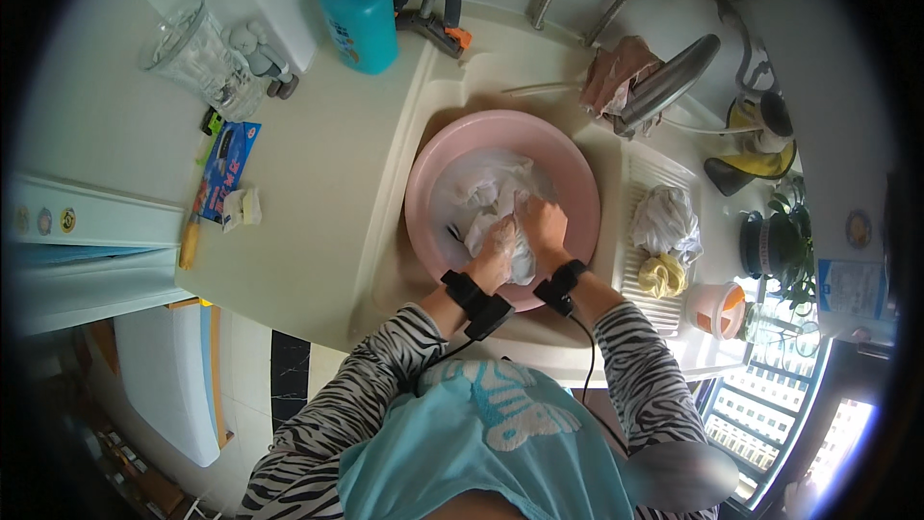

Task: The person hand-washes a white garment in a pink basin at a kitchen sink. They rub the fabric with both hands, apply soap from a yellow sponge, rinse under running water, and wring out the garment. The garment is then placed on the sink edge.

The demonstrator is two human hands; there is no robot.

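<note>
A wet white cloth (pixel 496 195) lies bunched in cloudy water inside a pink basin (pixel 576 169). My left hand (pixel 496 248) grips the near part of the cloth, its fingers closed. Just to the right, my right hand (pixel 545 226) is also closed on the cloth, close beside the left. Part of the fabric hangs down between the two hands toward the basin's near wall. A small dark mark shows on the cloth or in the water left of my left hand; I cannot make out what it is. Both wrists wear black straps with cables.
The basin stands in a cream sink (pixel 385 270) under a grey faucet (pixel 669 87) draped with a brownish cloth. Right of it, a ribbed washboard (pixel 640 274) bears a white bundle (pixel 664 219) and a yellow cloth (pixel 662 275). A teal pump bottle (pixel 361 24) stands back left.
</note>
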